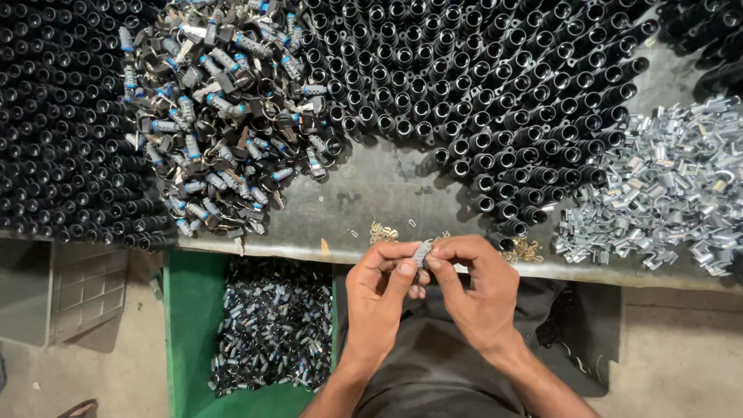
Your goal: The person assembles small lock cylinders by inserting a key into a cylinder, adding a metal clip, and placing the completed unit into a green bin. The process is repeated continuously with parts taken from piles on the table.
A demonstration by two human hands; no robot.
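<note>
Both grips closed on one small silver lock cylinder (422, 252), pinched right at the near edge of the worktop (387, 193), over the lap. Left hand (379, 294) has thumb and forefinger on its lower left end, right hand (476, 290) pinches the upper right end from the other side. Long axis tilted a bit, running from lower left up to the right, roughly across the body. Both hands equally close, fingertips nearly touching around it, so most of the part is hidden.

Just beyond the fingertips on the worktop: a few tiny brass bits (383, 231) to the left and another little brass cluster (525, 250) to the right, near but apart from the hands.

Further out: big field of black tubular housings (480, 85) standing on end, open mouths up, another block of the same (62, 116) on the far left. Between them a tangled pile of keys and cylinders (224, 116). Heap of shiny bent metal clips (665, 186) on the right.

Containers: green crate (182, 333) below the worktop edge, to the left of the left forearm, holding a loose layer of finished-looking cylinders (275, 325). Grey crate (85, 290) beside it, contents can't be made out.
</note>
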